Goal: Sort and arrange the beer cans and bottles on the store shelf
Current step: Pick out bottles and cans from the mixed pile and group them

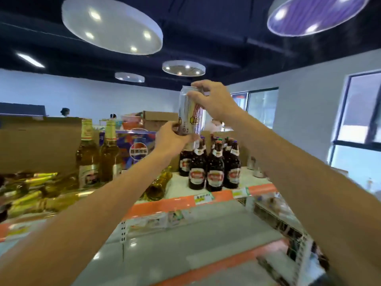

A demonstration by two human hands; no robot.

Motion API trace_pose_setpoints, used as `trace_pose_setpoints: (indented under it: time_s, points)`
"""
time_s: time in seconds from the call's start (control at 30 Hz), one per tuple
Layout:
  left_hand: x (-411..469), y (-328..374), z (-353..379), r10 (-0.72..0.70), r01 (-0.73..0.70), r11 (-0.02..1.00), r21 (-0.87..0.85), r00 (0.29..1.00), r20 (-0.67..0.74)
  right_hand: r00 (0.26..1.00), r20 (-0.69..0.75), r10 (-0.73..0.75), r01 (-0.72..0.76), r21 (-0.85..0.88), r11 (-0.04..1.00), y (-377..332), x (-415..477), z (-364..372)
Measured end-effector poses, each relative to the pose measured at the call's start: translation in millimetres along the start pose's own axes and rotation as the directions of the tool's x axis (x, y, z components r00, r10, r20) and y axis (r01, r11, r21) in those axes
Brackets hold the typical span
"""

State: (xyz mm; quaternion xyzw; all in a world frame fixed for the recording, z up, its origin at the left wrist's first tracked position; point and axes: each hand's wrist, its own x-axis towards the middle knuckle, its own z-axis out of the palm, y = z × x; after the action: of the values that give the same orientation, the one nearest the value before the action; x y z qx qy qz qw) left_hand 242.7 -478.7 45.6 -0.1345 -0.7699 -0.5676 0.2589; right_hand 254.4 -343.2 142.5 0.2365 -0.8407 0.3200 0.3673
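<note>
Silver tall beer can (190, 116), gripped by left hand (175, 138) below and right hand (214, 101) above, hangs unshelved over upright dark brown glass bottles (214, 170), while toppled golden glass bottles (59, 200) suggest much sorting remains.

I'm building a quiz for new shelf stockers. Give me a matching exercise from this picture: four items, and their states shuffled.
1 silver can
2 dark brown bottles
3 two tall golden bottles
4 golden bottle at shelf edge

A lying on its side
B upright, clustered right of centre
C held by left hand and right hand
D upright, side by side at left

Pairs: 1-C, 2-B, 3-D, 4-A
</note>
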Motion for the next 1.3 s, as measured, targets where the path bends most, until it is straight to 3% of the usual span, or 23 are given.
trace_pose_setpoints:
  time_s: [0.3, 0.63, 0.9, 1.3]
  points:
    - [-6.4, 18.1, 167.2, 0.026, 0.002, 0.994, -0.113, 0.969, 0.247, 0.979, -0.041, 0.199, -0.203, -0.146, 0.968, 108.2, -58.1, -111.1]
    - [49.9, -33.5, 328.3, 0.005, 0.050, 0.988, -0.145, 0.933, 0.361, 0.917, -0.100, 0.385, -0.398, -0.248, 0.883, 266.0, -44.0, -132.4]
    - [99.9, -102.9, 421.4, -0.086, 0.122, 0.990, -0.075, 0.927, 0.364, 0.927, -0.035, 0.373, -0.354, -0.413, 0.839, 376.4, -20.5, -89.2]
    - [122.0, -165.8, 507.9, -0.256, 0.237, 0.966, 0.097, 0.921, 0.293, 0.935, 0.141, 0.327, -0.229, -0.466, 0.855, 489.3, -16.1, -54.4]
